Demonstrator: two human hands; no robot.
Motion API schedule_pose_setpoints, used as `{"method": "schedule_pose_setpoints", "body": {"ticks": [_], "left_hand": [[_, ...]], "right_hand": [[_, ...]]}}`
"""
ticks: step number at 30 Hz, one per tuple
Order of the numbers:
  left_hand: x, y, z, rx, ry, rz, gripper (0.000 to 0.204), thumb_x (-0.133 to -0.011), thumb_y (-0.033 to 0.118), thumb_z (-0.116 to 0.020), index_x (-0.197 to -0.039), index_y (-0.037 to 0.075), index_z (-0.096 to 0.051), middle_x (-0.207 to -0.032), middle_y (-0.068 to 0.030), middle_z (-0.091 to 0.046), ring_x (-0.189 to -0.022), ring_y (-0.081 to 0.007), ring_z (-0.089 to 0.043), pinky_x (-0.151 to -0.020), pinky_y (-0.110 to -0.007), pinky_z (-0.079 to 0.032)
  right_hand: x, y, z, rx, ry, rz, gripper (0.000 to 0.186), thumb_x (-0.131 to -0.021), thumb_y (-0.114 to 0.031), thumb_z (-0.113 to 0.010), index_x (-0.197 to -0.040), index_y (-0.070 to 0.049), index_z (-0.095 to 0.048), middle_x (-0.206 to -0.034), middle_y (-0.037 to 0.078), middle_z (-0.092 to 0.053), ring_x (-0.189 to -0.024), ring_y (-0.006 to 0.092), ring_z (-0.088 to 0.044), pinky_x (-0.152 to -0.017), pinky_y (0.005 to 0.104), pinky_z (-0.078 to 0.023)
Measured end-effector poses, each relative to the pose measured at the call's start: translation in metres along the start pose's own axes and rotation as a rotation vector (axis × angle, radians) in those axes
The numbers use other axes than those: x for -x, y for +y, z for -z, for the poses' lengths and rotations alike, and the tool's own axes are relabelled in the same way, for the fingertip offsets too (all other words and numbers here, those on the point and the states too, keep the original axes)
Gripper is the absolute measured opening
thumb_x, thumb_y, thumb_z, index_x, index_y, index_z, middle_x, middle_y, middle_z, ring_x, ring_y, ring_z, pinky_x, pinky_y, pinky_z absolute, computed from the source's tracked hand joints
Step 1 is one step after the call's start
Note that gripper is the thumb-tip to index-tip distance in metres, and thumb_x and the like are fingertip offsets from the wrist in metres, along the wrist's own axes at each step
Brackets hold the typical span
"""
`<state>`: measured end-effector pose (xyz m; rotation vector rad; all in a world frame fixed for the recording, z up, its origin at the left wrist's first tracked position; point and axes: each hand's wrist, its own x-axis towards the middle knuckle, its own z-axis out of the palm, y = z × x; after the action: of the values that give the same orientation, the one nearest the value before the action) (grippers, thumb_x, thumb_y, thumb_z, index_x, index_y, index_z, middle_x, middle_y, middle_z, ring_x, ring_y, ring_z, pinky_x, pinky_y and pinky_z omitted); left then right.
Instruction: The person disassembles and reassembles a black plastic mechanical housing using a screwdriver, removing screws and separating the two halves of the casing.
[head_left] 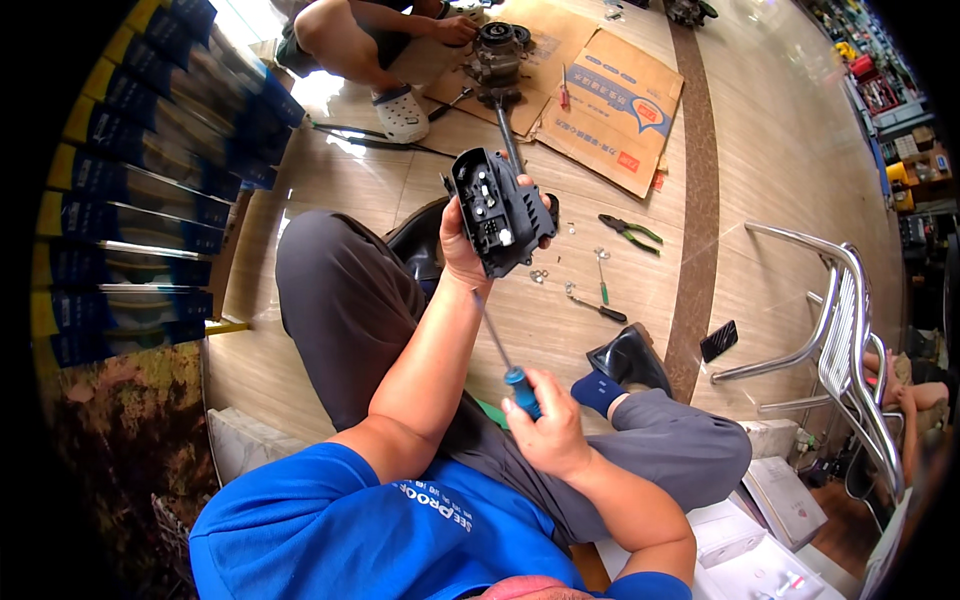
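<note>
My left hand [462, 250] grips a black plastic housing [497, 212] from below and behind, its fingertips showing along the right edge. The housing is held up with its hollow inside facing me, where small white parts and rows of pins show. Closed around the blue handle of a screwdriver [521, 392] is my right hand [550, 428]. The screwdriver's thin shaft points up toward my left wrist, its tip apart from the housing.
Green-handled pliers [632, 234], a small green screwdriver [603, 280], a black-handled tool [600, 308] and small metal bits lie on the floor. Beyond, another person's hand [455, 30] touches a metal machine part [497, 55] beside flattened cardboard [615, 110]. A metal chair [840, 330] stands right, near a phone [718, 341].
</note>
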<state>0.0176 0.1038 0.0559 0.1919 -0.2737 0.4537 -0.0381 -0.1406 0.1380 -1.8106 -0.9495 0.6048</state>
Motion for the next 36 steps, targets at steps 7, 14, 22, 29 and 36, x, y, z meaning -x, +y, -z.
{"method": "schedule_pose_setpoints", "body": {"ticks": [7,14,22,29,36], "left_hand": [[0.002,0.003,0.014,0.159,0.281,0.006,0.061,-0.086,0.056,-0.067,-0.131,0.015,-0.061,-0.129,-0.0136,-0.062,-0.122,-0.0413,-0.055,-0.087,-0.058,-0.054],[0.002,-0.002,0.022,0.2,0.4,0.056,0.054,-0.089,0.056,-0.062,-0.119,0.013,-0.067,-0.123,-0.0155,-0.064,-0.117,-0.0398,-0.058,-0.087,-0.055,-0.054],[0.003,-0.007,0.023,0.219,0.167,0.163,0.064,-0.089,0.056,-0.063,-0.133,0.01,-0.057,-0.13,-0.0151,-0.06,-0.128,-0.0403,-0.049,-0.09,-0.058,-0.054],[0.003,-0.007,0.028,0.167,0.026,0.166,0.073,-0.09,0.052,-0.065,-0.146,0.009,-0.044,-0.133,-0.0182,-0.054,-0.128,-0.0437,-0.048,-0.087,-0.065,-0.056],[0.002,-0.008,0.023,0.047,-0.016,0.077,0.085,-0.084,0.049,-0.073,-0.149,0.01,-0.036,-0.129,-0.0203,-0.052,-0.123,-0.0461,-0.051,-0.079,-0.064,-0.061]], "right_hand": [[-0.018,-0.001,0.048,0.097,0.199,-0.128,0.048,-0.086,-0.006,-0.071,-0.129,0.007,-0.055,-0.105,0.026,-0.067,-0.092,0.0395,-0.068,-0.083,0.0423,-0.054],[-0.02,-0.006,0.059,0.184,0.143,-0.062,0.053,-0.09,-0.005,-0.067,-0.138,0.008,-0.051,-0.108,0.028,-0.068,-0.096,0.0395,-0.07,-0.084,0.0408,-0.054],[-0.024,-0.003,0.067,0.166,0.164,-0.018,0.051,-0.091,-0.007,-0.066,-0.138,0.008,-0.051,-0.11,0.028,-0.068,-0.096,0.04,-0.07,-0.085,0.0399,-0.054],[-0.022,-0.012,0.074,0.111,0.112,-0.142,0.052,-0.09,-0.008,-0.068,-0.138,0.006,-0.053,-0.107,0.026,-0.069,-0.092,0.0364,-0.071,-0.081,0.0368,-0.054],[-0.021,-0.004,0.065,0.102,0.162,-0.043,0.052,-0.09,-0.007,-0.068,-0.137,0.008,-0.053,-0.101,0.026,-0.068,-0.086,0.0366,-0.07,-0.078,0.038,-0.054]]}}
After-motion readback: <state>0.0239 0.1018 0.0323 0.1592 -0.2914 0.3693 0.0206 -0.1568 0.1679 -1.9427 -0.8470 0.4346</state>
